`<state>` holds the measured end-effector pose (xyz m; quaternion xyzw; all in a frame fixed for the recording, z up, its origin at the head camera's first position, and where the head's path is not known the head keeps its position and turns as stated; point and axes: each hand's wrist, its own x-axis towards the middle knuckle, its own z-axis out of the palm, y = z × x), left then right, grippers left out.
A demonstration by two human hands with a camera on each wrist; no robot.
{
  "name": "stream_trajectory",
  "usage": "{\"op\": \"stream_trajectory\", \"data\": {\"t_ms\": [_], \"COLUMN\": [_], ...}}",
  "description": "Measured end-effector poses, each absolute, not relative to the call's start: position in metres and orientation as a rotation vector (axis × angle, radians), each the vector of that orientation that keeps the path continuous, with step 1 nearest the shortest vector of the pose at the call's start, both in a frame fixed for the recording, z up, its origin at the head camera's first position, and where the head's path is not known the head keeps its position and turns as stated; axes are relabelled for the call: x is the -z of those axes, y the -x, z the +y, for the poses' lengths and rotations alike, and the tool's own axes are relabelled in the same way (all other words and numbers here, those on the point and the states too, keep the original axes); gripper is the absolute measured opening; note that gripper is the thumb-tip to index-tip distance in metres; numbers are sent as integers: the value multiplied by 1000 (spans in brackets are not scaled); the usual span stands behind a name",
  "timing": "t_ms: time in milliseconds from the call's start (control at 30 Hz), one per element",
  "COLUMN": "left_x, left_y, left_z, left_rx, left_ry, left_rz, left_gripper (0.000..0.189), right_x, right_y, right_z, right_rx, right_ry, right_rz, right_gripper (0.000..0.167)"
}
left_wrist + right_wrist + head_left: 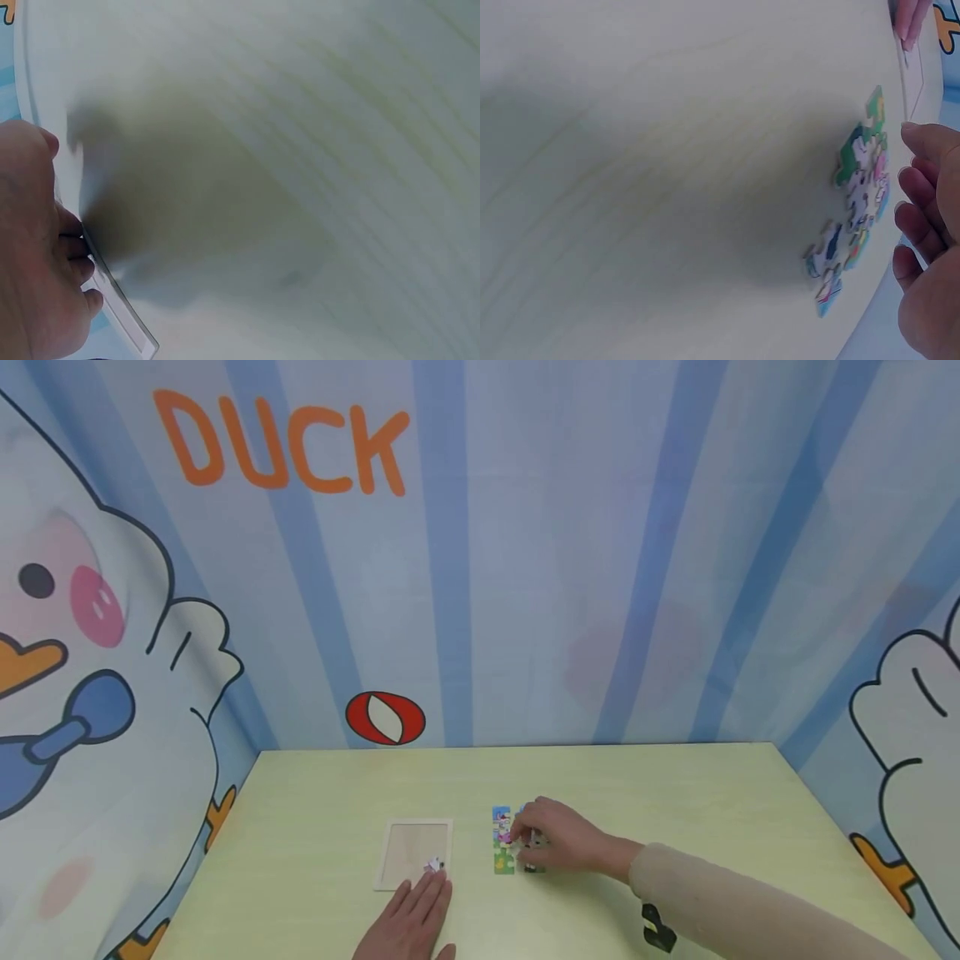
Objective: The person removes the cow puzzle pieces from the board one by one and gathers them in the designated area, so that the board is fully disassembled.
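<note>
A shallow wooden puzzle tray [382, 856] lies on the table, with one small jigsaw piece [434, 865] in its lower right part. My left hand [411, 917] rests with straight fingers at the tray's near edge, fingertips by that piece. To the right lie several colourful jigsaw pieces [503, 852], some hidden beneath my right hand [566, 837]. That hand hovers with thumb and fingers apart and loosely bent. In the right wrist view the pieces [861, 176] lie beside the fingers, with nothing visible between them. The left wrist view shows fingers at the tray's rim [124, 315].
Pale yellow tabletop [675, 793] surrounds the tray and pieces. Behind it hangs a blue striped backdrop [517, 568] with duck drawings at both sides. A dark bow-shaped thing [658, 928] shows just under the right sleeve.
</note>
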<state>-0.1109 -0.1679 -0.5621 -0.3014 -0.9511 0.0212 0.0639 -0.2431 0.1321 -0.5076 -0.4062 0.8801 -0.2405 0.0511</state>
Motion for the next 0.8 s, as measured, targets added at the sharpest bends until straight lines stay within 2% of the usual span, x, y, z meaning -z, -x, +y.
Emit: {"op": "stream_trajectory", "data": {"t_ms": [400, 800], "left_x": [544, 531], "left_y": [116, 120], "left_z": [-181, -221], "left_rx": [89, 194], "left_ry": [800, 666], "left_rz": [-3072, -3252], "left_gripper": [72, 73], "right_x": [494, 498], "right_y": [255, 267], "right_z": [90, 47], "right_rx": [790, 701], "right_ry": [1189, 1203], "right_rz": [2615, 2562], "right_gripper": [14, 20]}}
